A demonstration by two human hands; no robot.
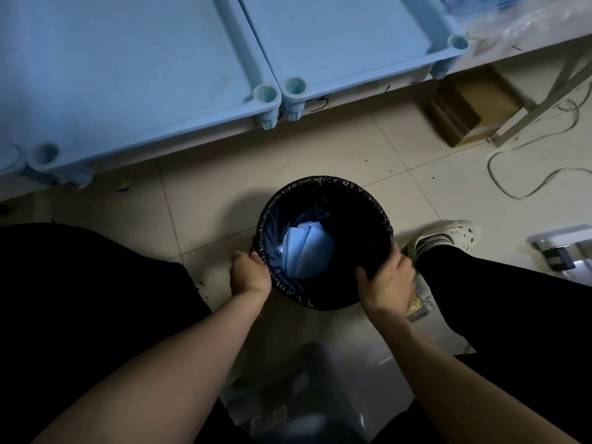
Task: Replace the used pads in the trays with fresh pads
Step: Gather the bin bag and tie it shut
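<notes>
Left hand (251,271) and right hand (388,277) grip opposite sides of the bin (362,200) rim, with used pads (306,251) inside, between them.

Both my arms are bare. They reach forward and down, and they lean in a little toward each other. My left hand (251,272) grips the left side of the bin (323,181), with its fingers curled over the rim. My right hand (387,280) grips the right side, with the thumb hooked over the rim and the fingers down the outside. Both wrists look about straight. My two hands are well apart.
</notes>
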